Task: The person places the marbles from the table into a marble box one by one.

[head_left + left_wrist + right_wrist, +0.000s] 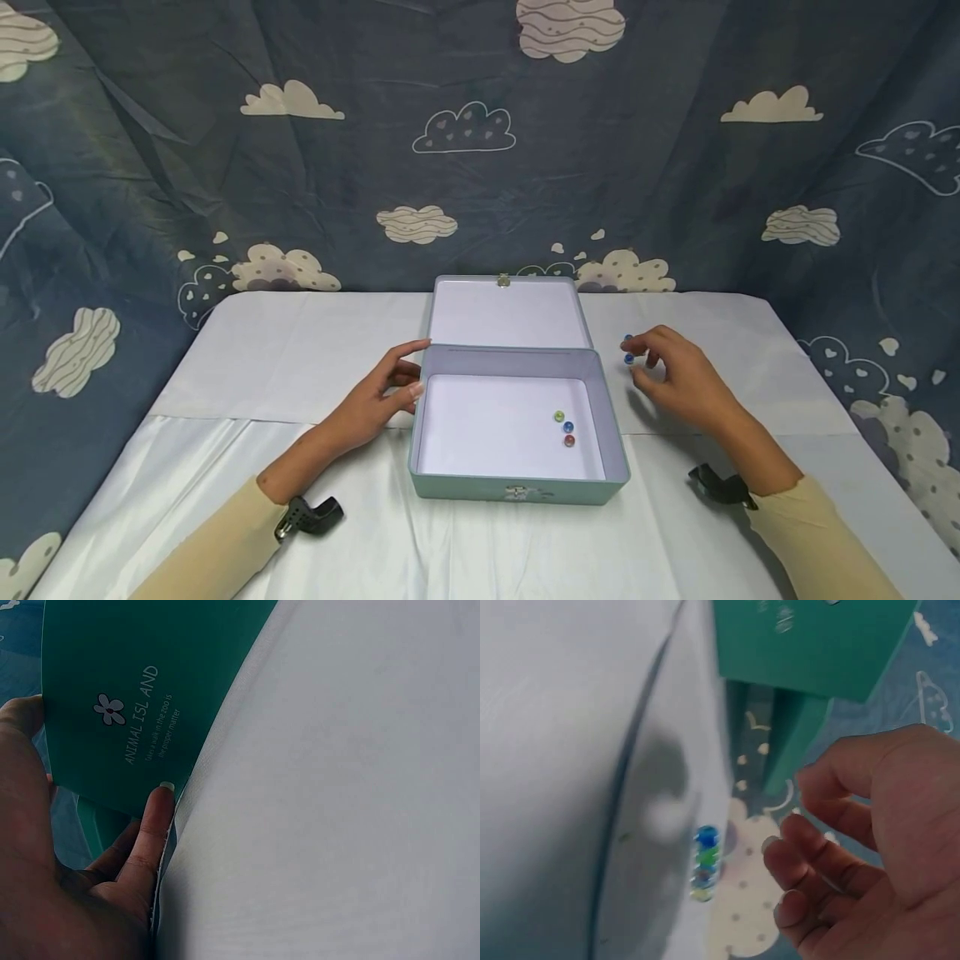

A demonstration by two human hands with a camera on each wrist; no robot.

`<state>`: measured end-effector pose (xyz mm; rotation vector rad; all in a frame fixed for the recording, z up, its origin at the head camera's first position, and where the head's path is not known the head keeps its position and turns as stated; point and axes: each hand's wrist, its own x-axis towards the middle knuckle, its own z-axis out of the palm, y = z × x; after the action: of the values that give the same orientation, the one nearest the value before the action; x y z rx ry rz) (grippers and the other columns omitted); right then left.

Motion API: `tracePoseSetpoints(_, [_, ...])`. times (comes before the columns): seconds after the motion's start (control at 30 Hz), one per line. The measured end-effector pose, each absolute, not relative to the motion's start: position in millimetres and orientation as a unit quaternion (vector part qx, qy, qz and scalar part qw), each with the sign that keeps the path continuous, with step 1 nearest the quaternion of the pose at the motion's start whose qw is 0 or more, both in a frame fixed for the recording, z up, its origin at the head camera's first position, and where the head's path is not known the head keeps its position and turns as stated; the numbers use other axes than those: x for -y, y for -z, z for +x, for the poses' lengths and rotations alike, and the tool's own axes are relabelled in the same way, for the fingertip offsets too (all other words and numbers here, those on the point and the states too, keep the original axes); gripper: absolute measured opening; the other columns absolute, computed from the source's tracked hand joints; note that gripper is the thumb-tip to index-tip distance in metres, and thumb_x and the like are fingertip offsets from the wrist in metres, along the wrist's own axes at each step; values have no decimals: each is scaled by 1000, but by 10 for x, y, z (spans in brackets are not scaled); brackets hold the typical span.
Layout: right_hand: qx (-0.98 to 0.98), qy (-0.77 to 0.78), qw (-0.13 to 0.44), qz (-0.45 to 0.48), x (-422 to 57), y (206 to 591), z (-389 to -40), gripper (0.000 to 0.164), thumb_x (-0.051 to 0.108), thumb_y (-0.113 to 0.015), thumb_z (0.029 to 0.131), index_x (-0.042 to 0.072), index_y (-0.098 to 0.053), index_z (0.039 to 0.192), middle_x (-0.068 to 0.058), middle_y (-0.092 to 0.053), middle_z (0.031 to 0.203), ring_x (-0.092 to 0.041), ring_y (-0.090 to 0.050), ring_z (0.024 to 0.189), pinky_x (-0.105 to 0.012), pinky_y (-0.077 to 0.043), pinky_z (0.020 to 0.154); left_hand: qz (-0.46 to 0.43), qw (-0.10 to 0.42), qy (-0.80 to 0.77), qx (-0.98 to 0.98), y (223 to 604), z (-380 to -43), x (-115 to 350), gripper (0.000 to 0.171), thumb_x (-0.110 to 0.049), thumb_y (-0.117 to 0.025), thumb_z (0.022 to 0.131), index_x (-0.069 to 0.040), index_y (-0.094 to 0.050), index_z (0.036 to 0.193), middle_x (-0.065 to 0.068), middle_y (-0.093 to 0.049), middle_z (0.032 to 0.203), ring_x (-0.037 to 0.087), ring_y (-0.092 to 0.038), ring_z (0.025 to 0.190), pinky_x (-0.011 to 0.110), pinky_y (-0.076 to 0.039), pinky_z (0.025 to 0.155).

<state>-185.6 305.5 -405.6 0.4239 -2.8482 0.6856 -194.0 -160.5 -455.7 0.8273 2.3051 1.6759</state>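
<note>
A green tin box (517, 489) with a pale inside stands on the white cloth, its lid (506, 312) folded back. Three small glass marbles lie inside at the right: a green marble (558, 416), a blue marble (568, 427) and a reddish marble (570, 441). My left hand (367, 404) rests its extended fingers against the box's left side. Right of the box, my right hand (678, 375) hovers, fingers loosely bent and thumb apart, holding nothing visible. Beside its fingertips, a row of several marbles (706, 856) lies on the cloth; the hand partly hides them in the head view.
A white cloth (300, 358) with creases covers the table. Behind and beside it hangs a dark blue curtain (465, 67) with cloud prints. Black straps with camera mounts sit on both wrists, the left mount (318, 517) and the right mount (720, 485).
</note>
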Motion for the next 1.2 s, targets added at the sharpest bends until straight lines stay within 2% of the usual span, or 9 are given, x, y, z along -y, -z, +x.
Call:
tracePoseSetpoints(0.37, [967, -210, 59, 130, -3173, 4223, -1943, 41, 3, -73, 93, 0, -69, 134, -18, -63, 117, -27, -59, 91, -39, -50, 70, 277, 89, -564, -773, 4539, -1929, 1604, 61, -24, -58, 111, -31, -32, 166, 25, -53, 141, 38, -62, 122, 38, -64, 86])
tracePoseSetpoints(0.7, [973, -191, 36, 129, -3204, 4302, -1970, 45, 8, -72, 95, -3, -64, 138, -20, -62, 119, -27, -58, 91, -44, -53, 76, 272, 87, -557, -779, 4555, -1924, 1609, 62, -23, -58, 111, -32, -31, 166, 23, -53, 140, 36, -63, 121, 38, -64, 85])
tracePoseSetpoints(0.93, [971, -197, 39, 130, -3221, 4329, -1980, 34, 4, -73, 94, -1, -68, 127, -16, -63, 114, -25, -56, 89, -42, -52, 75, 279, 87, -561, -774, 4535, -1928, 1604, 61, -24, -57, 111, -29, -31, 166, 24, -53, 140, 38, -62, 121, 39, -64, 85])
tracePoseSetpoints(1.2, [970, -206, 30, 124, -3196, 4330, -1969, 20, 0, -75, 93, 3, -72, 113, -11, -64, 102, -24, -59, 87, -42, -55, 76, 274, 97, -565, -772, 4545, -1921, 1606, 61, -23, -57, 112, -33, -30, 167, 23, -52, 141, 38, -61, 124, 40, -63, 87])
